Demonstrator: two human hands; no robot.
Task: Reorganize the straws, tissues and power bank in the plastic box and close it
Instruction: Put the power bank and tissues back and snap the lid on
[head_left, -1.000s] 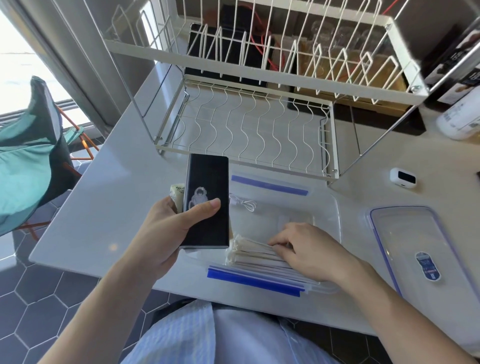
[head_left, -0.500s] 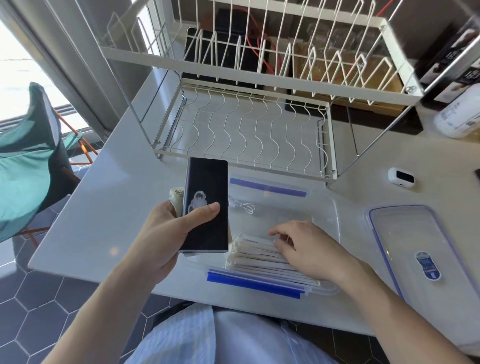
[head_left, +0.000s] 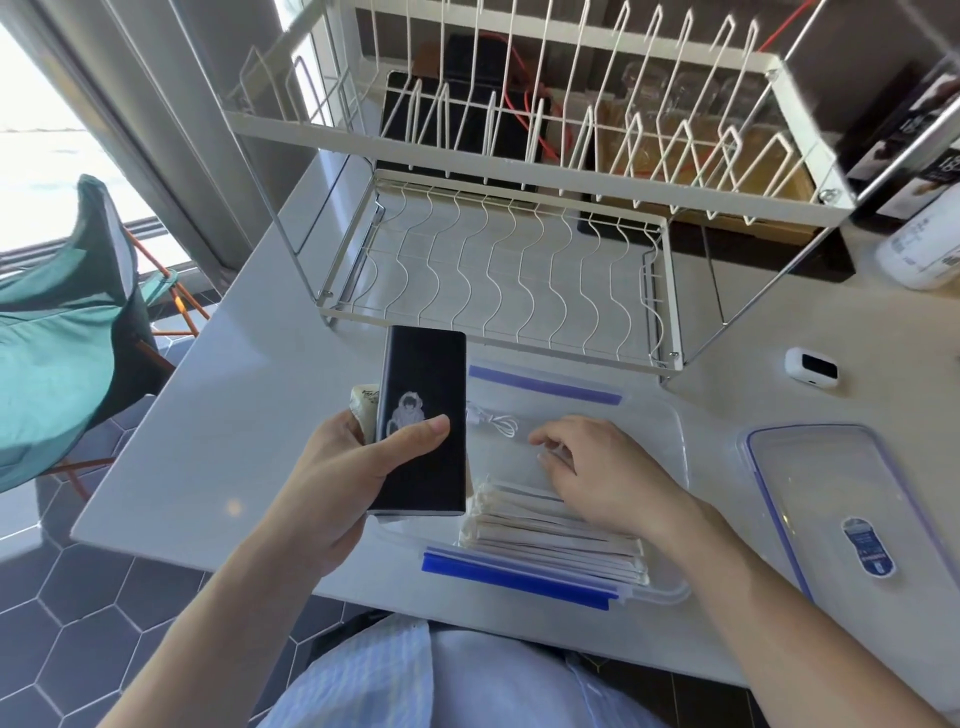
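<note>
Straws (head_left: 550, 530), light and easily crushed, lay in the plastic box (head_left: 675, 431) under the loosely spread right hand (head_left: 597, 475); the rigid, slick power bank (head_left: 423, 415) was clasped mid-body by the left hand (head_left: 337, 478), with a soft tissue pack (head_left: 364, 410) held behind it

Head cam, close, looks fwd and down at table (head_left: 218, 415).
</note>
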